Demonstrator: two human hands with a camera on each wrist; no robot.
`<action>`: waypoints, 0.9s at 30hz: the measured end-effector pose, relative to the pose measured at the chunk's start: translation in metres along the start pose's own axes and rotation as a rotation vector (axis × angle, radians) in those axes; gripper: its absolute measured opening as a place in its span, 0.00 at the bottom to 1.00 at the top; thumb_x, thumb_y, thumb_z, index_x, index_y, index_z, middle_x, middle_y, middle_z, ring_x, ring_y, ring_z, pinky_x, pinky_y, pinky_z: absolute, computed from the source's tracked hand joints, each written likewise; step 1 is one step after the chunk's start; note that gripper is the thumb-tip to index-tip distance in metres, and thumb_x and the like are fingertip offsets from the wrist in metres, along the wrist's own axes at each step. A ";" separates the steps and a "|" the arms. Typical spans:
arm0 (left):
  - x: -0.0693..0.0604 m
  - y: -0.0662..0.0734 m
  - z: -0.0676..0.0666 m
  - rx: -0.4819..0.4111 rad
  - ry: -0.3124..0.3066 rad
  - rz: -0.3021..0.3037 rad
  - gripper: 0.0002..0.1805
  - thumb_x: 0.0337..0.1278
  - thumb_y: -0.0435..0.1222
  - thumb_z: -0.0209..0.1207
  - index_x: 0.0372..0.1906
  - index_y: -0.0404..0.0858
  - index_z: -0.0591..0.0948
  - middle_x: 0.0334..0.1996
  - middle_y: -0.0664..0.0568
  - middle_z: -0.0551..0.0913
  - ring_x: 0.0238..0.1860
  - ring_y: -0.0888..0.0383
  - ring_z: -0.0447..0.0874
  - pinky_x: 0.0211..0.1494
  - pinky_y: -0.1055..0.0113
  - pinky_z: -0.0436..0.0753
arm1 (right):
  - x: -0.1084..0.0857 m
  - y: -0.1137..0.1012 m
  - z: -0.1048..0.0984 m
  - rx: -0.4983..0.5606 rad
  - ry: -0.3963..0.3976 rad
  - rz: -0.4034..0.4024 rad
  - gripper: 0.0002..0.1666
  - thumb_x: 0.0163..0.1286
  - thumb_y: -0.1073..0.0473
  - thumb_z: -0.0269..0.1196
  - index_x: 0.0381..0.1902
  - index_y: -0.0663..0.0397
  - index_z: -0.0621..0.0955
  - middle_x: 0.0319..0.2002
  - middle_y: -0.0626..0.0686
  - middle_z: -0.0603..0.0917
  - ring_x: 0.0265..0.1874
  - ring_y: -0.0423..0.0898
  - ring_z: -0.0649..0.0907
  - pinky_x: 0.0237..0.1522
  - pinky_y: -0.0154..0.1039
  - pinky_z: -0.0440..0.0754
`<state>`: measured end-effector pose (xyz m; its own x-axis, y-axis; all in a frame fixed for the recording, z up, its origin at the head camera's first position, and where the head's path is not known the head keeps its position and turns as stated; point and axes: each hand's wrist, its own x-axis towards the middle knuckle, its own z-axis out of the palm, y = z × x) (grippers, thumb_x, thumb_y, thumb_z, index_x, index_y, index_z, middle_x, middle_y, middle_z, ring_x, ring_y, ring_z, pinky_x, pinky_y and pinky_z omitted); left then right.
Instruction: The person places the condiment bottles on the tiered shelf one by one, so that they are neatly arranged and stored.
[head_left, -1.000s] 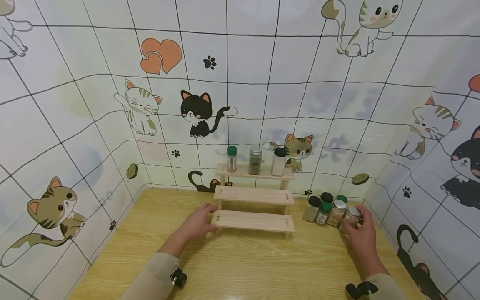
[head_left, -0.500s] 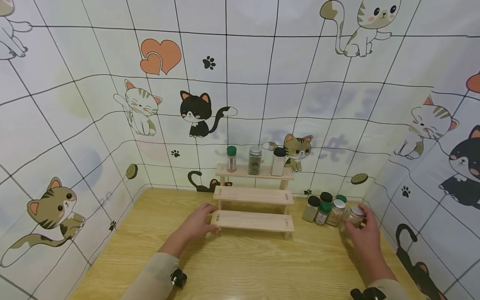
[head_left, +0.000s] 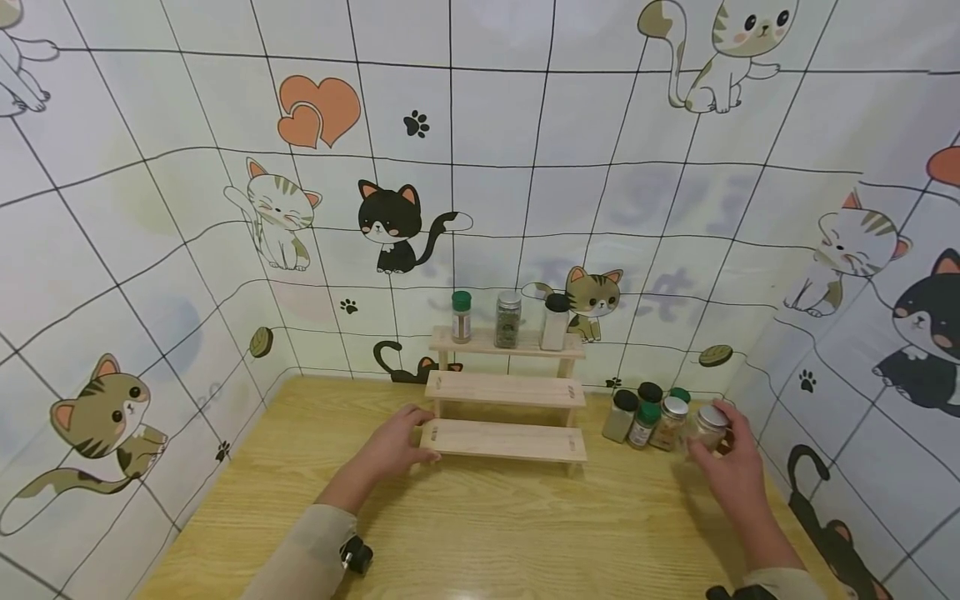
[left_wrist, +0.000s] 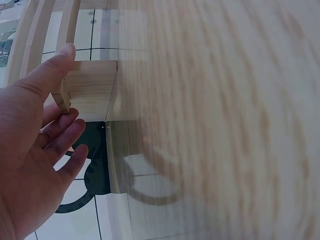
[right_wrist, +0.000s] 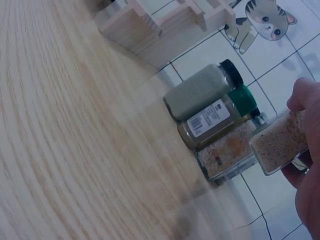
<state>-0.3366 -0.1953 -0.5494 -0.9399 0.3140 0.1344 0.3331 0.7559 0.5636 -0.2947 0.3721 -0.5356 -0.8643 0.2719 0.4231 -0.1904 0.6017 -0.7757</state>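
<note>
My left hand [head_left: 393, 446] holds the left end of the lowest step of a three-tier wooden shelf rack [head_left: 502, 440]. In the left wrist view its thumb lies over the board's end, with the fingers [left_wrist: 67, 132] loosely bent below. At the right, my right hand [head_left: 735, 471] grips a glass spice jar [head_left: 708, 427] with a silver lid. Pinkish, speckled contents show through this spice jar [right_wrist: 281, 142] in the right wrist view, where it looks raised from the table, tilted in that view. The hand hides its upper part there.
Beside the held jar stands a tight group of several spice jars, including a black-capped one [head_left: 619, 421], a green-capped one [head_left: 643, 427] and a silver-lidded one [head_left: 669, 427]. Three jars, one a green-capped jar [head_left: 461, 318], stand on the top tier. A cat-patterned sheet [head_left: 495, 125] encloses the wooden table [head_left: 480, 525].
My right hand has shifted slightly right with the spice jar, which has come away from the group and up a little. The left hand keeps its place on the rack.
</note>
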 end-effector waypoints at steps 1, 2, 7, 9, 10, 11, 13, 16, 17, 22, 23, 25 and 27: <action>0.000 0.000 0.000 -0.003 0.001 -0.002 0.38 0.58 0.46 0.83 0.70 0.37 0.82 0.64 0.46 0.80 0.64 0.43 0.83 0.68 0.44 0.83 | 0.000 -0.003 0.000 0.003 -0.002 -0.010 0.49 0.73 0.71 0.70 0.86 0.49 0.64 0.73 0.62 0.72 0.56 0.31 0.72 0.48 0.15 0.72; 0.000 0.000 0.000 -0.006 0.000 -0.005 0.38 0.58 0.46 0.83 0.70 0.37 0.82 0.64 0.46 0.80 0.64 0.43 0.83 0.68 0.44 0.83 | -0.001 -0.006 0.000 0.007 -0.002 -0.020 0.49 0.72 0.72 0.70 0.86 0.50 0.64 0.72 0.62 0.73 0.56 0.30 0.71 0.48 0.15 0.72; -0.001 0.000 0.000 -0.002 -0.002 -0.008 0.39 0.59 0.46 0.83 0.71 0.36 0.81 0.63 0.45 0.80 0.64 0.43 0.84 0.68 0.44 0.83 | -0.002 -0.023 0.002 0.018 -0.010 -0.087 0.50 0.69 0.75 0.72 0.85 0.54 0.66 0.70 0.63 0.75 0.55 0.26 0.71 0.51 0.15 0.70; -0.001 -0.001 0.000 0.001 0.000 -0.006 0.39 0.59 0.46 0.83 0.71 0.36 0.81 0.63 0.45 0.80 0.63 0.43 0.84 0.68 0.44 0.83 | -0.002 -0.031 0.004 0.033 -0.025 -0.117 0.50 0.68 0.76 0.73 0.84 0.55 0.67 0.69 0.64 0.75 0.54 0.24 0.72 0.51 0.15 0.71; -0.001 -0.001 0.000 0.000 0.001 -0.005 0.39 0.59 0.46 0.83 0.71 0.36 0.81 0.63 0.45 0.80 0.63 0.43 0.84 0.68 0.44 0.83 | -0.003 -0.034 0.005 0.038 -0.034 -0.130 0.50 0.68 0.76 0.73 0.84 0.56 0.67 0.69 0.63 0.76 0.54 0.23 0.73 0.51 0.15 0.71; -0.001 -0.001 0.001 0.000 0.002 -0.005 0.39 0.58 0.46 0.83 0.71 0.37 0.82 0.63 0.45 0.80 0.63 0.43 0.84 0.68 0.44 0.83 | -0.003 -0.037 0.007 0.043 -0.048 -0.139 0.50 0.68 0.76 0.73 0.84 0.56 0.66 0.69 0.63 0.75 0.53 0.22 0.73 0.51 0.14 0.72; -0.001 -0.001 0.001 0.001 0.003 -0.007 0.39 0.58 0.46 0.83 0.71 0.37 0.82 0.63 0.45 0.80 0.64 0.43 0.84 0.68 0.44 0.83 | -0.002 -0.043 0.010 0.054 -0.076 -0.147 0.51 0.68 0.76 0.73 0.85 0.56 0.65 0.69 0.64 0.75 0.53 0.21 0.73 0.51 0.14 0.73; -0.002 -0.001 0.000 0.004 0.004 -0.008 0.39 0.58 0.46 0.83 0.71 0.37 0.82 0.63 0.45 0.80 0.64 0.43 0.84 0.68 0.44 0.83 | -0.002 -0.051 0.016 0.059 -0.111 -0.137 0.51 0.71 0.73 0.72 0.86 0.55 0.63 0.71 0.66 0.76 0.58 0.34 0.80 0.52 0.14 0.74; -0.002 0.000 0.000 0.007 0.005 -0.008 0.39 0.59 0.46 0.83 0.71 0.37 0.82 0.63 0.45 0.80 0.64 0.43 0.84 0.68 0.44 0.83 | -0.001 -0.054 0.019 0.058 -0.120 -0.134 0.51 0.72 0.73 0.72 0.87 0.55 0.62 0.72 0.67 0.76 0.59 0.40 0.82 0.52 0.14 0.74; -0.002 0.002 -0.001 0.004 0.003 -0.005 0.39 0.58 0.45 0.83 0.71 0.36 0.82 0.63 0.43 0.80 0.64 0.43 0.83 0.69 0.43 0.83 | 0.002 -0.070 0.032 0.108 -0.153 -0.141 0.49 0.73 0.74 0.70 0.86 0.56 0.63 0.71 0.69 0.78 0.64 0.63 0.82 0.53 0.16 0.75; -0.002 0.003 -0.001 0.005 0.004 -0.003 0.39 0.58 0.45 0.83 0.70 0.36 0.82 0.63 0.43 0.80 0.64 0.43 0.83 0.68 0.43 0.83 | 0.003 -0.073 0.035 0.124 -0.163 -0.144 0.49 0.73 0.75 0.69 0.86 0.56 0.63 0.72 0.70 0.77 0.65 0.66 0.81 0.52 0.17 0.76; -0.002 0.003 -0.001 0.002 0.004 -0.001 0.38 0.58 0.45 0.84 0.70 0.36 0.82 0.63 0.44 0.80 0.64 0.43 0.83 0.69 0.43 0.83 | 0.005 -0.078 0.040 0.155 -0.184 -0.146 0.48 0.73 0.75 0.68 0.86 0.57 0.63 0.71 0.70 0.78 0.64 0.67 0.81 0.52 0.19 0.78; -0.002 0.003 -0.001 0.002 0.004 -0.001 0.38 0.58 0.45 0.83 0.70 0.36 0.82 0.63 0.44 0.80 0.64 0.43 0.83 0.68 0.44 0.83 | 0.007 -0.084 0.045 0.184 -0.212 -0.148 0.47 0.74 0.75 0.66 0.85 0.57 0.63 0.71 0.69 0.78 0.63 0.67 0.82 0.51 0.21 0.79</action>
<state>-0.3339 -0.1940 -0.5471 -0.9406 0.3106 0.1370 0.3320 0.7572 0.5625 -0.3058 0.2894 -0.4887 -0.8949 0.0171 0.4460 -0.3859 0.4722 -0.7925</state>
